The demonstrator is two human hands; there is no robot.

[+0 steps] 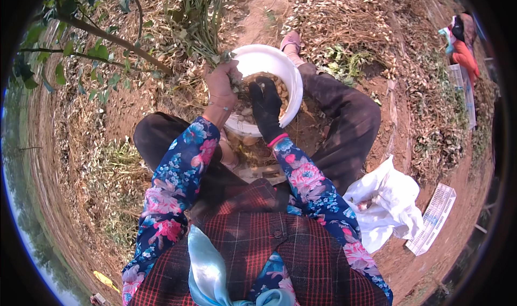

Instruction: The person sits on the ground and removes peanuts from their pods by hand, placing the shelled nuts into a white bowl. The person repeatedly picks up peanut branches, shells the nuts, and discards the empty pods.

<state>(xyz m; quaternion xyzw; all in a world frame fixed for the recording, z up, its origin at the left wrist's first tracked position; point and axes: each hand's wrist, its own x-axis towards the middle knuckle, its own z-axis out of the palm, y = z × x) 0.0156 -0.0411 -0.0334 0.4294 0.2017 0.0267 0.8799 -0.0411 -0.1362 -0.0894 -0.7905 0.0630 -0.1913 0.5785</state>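
Note:
My bare left hand [221, 86] grips a bundle of green peanut plants [200, 27] by the lower stems, at the left rim of a white plastic bucket [296, 90]. The leafy stems reach away from me, and the root end hangs over the bucket. Inside the bucket lie peanut pods [284, 98], partly covered by my hands. A black glove covers my right hand [267, 104], which is down in the bucket beside the roots. Its fingertips are among roots and pods, and whether they grip anything is hidden.
The bucket stands between my bent legs [343, 108]. Dry peanut vines [343, 7] cover the ground around it. A leafy branch [117, 43] juts in from the left. At right are a white sack [383, 201], a white plastic crate [434, 221] and another crate [464, 88] near orange cloth [464, 59].

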